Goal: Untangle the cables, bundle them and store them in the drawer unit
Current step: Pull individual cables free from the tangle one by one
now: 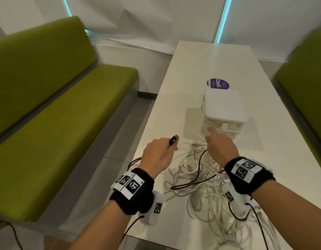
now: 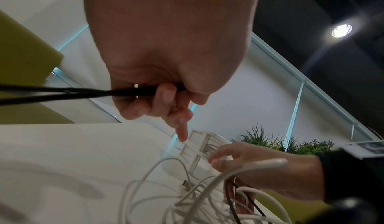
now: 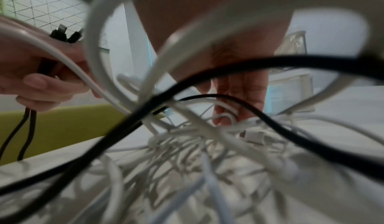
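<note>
A tangle of white cables (image 1: 206, 177) lies on the white table (image 1: 210, 60) near its front edge. A black cable (image 1: 192, 183) runs across it and up into my left hand (image 1: 171, 146), which grips it near its connectors (image 1: 174, 139) above the table's left edge. The left wrist view shows the fingers (image 2: 164, 96) curled round the black cable (image 2: 62, 91). My right hand (image 1: 214, 141) reaches down into the far end of the pile. Its fingertips (image 3: 234, 109) hook a white cable loop (image 3: 226, 112). Just beyond stands the white drawer unit (image 1: 224, 105), its drawers pushed in.
Green upholstered benches flank the table, one on the left (image 1: 57, 114) and one on the right (image 1: 309, 78). A round purple sticker (image 1: 218, 83) lies behind the drawer unit. White blinds hang at the far end. Wrist-camera leads trail off both forearms.
</note>
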{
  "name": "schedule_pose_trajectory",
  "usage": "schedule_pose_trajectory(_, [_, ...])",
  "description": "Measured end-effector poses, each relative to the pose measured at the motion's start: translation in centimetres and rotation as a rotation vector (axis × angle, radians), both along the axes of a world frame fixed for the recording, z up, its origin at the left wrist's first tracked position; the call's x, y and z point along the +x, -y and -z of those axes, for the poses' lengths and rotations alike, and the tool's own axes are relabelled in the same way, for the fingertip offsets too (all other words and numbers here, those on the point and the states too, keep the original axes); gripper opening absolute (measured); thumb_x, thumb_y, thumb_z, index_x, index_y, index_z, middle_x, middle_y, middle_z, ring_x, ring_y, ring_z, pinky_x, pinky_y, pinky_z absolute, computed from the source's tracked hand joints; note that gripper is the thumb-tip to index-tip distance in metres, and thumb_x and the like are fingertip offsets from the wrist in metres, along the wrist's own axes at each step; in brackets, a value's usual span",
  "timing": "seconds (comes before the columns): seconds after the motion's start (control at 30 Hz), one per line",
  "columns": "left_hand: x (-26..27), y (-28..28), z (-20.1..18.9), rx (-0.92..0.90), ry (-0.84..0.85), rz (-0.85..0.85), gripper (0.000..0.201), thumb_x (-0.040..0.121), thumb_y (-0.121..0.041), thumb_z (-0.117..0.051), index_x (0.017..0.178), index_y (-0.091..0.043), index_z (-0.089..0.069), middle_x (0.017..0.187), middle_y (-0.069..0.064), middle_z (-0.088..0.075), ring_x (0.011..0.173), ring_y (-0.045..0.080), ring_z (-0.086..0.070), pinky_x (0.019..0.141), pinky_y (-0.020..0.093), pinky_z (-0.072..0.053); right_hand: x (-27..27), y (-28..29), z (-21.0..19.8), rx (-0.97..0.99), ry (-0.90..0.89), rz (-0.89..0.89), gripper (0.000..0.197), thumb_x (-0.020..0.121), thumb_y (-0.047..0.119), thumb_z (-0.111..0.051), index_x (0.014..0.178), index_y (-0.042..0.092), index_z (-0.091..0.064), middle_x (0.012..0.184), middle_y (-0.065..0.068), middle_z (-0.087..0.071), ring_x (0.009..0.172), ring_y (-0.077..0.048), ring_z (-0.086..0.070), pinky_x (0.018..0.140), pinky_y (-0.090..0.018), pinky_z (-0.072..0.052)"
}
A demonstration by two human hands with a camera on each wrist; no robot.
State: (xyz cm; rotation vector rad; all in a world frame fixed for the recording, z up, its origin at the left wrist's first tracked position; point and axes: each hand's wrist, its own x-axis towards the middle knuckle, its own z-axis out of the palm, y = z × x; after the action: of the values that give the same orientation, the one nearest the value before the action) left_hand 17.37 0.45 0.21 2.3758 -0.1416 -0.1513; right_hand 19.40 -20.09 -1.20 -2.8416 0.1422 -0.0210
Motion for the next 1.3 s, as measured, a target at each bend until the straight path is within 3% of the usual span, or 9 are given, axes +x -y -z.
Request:
schedule_pose_trajectory(0.13, [0.3,0.8,0.1,0.024,0.015,0.010,0.049,0.101,-0.050,-0.032,0.093,-0.022,-0.072,0.058,-0.009,-0.047,0.063,0.025,-0.050,0.062,0.032,-0.038,0.1,-0.1,0.1,-0.099,-0.002,-0.014,0.027,0.099,0.022,-0.042,0.092,0.008,-0.064,0.094,-0.014,-0.063,0.088,-0.035,-0.060,0.067,-0.033,-0.040])
schedule_pose_trajectory(0.27, [0.4,1.8,0.1,-0.021,0.023,0.025,0.051,0.101,-0.050,-0.033,0.090,-0.021,-0.073,0.059,-0.007,-0.050,0.062,0.023,-0.050,0.062,0.033,-0.039,0.3,-0.2,0.2,-0.297,0.003,-0.018,0.030,0.099,0.030,-0.046,0.097,0.008,-0.066,0.108,-0.012,-0.056,0.106,-0.033,-0.051,0.083,-0.042,-0.044])
schedule_pose_trajectory(0.43, [0.6,3.3,-0.4,-0.162,-0.031,0.020,0.055,0.101,-0.049,-0.034,0.086,-0.016,-0.075,0.044,-0.009,-0.041,0.041,0.009,-0.040,0.050,0.027,-0.030,1.1,0.5,1.4,-0.146,-0.098,-0.075,0.017,0.094,0.011,-0.052,0.105,0.009,-0.064,0.107,-0.013,-0.055,0.095,-0.034,-0.061,0.079,-0.038,-0.052])
schedule_pose_trajectory(0.7, [0.1,4.7,-0.6,-0.400,-0.098,-0.068,0.057,0.099,-0.054,-0.037,0.083,-0.019,-0.078,0.034,-0.008,-0.022,0.033,0.009,-0.024,0.041,0.022,-0.023,0.6,0.6,0.6,-0.159,-0.004,-0.137,0.012,0.094,0.018,-0.052,0.094,0.014,-0.063,0.102,-0.005,-0.058,0.100,-0.028,-0.054,0.081,-0.042,-0.046])
schedule_pose_trajectory(0.8, [0.0,5.1,-1.4,-0.512,-0.098,-0.122,0.062,0.098,-0.060,-0.032,0.081,-0.021,-0.078,0.045,-0.009,-0.024,0.038,0.009,-0.024,0.044,0.025,-0.024,-0.6,0.7,-1.4,0.141,0.188,-0.133,0.013,0.097,0.018,-0.048,0.087,0.016,-0.055,0.086,-0.001,-0.061,0.080,-0.024,-0.057,0.069,-0.036,-0.042])
schedule_pose_trajectory(0.97, [-0.3,6.1,-3.7,-0.687,0.005,-0.085,0.052,0.091,-0.066,-0.040,0.083,-0.030,-0.075,0.061,0.003,-0.025,0.052,0.014,-0.024,0.054,0.036,-0.023,-2.4,-0.1,-6.1,0.477,0.482,-0.242,0.003,0.095,0.018,-0.057,0.094,0.016,-0.059,0.089,0.001,-0.062,0.077,-0.014,-0.057,0.068,-0.028,-0.047])
schedule_pose_trajectory(1.07, [-1.0,6.6,-4.9,-0.679,0.078,-0.041,0.052,0.078,-0.069,-0.049,0.054,-0.023,-0.054,0.051,-0.004,-0.032,0.052,0.015,-0.027,0.054,0.036,-0.024,-3.4,-1.2,-7.6,0.555,0.485,-0.344,0.006,0.091,0.009,-0.060,0.092,0.015,-0.063,0.084,0.002,-0.062,0.070,-0.011,-0.053,0.062,-0.025,-0.044])
schedule_pose_trajectory(1.23, [-1.5,6.6,-4.6,-0.768,0.051,-0.059,0.061,0.075,-0.068,-0.050,0.074,-0.011,-0.071,0.047,-0.011,-0.037,0.048,0.010,-0.031,0.049,0.026,-0.029,-6.0,-2.2,-6.5,0.896,0.376,-0.268,0.010,0.094,0.017,-0.062,0.100,0.021,-0.068,0.087,0.006,-0.067,0.070,-0.009,-0.057,0.061,-0.031,-0.045])
schedule_pose_trajectory(1.3, [-1.8,6.7,-4.2,-0.825,0.006,-0.072,0.064,0.076,-0.066,-0.052,0.081,-0.005,-0.072,0.050,-0.008,-0.041,0.047,0.008,-0.034,0.049,0.023,-0.032,-6.9,-2.5,-6.0,0.997,0.329,-0.248,0.011,0.095,0.014,-0.060,0.100,0.019,-0.068,0.088,0.002,-0.068,0.067,-0.007,-0.058,0.060,-0.023,-0.043])
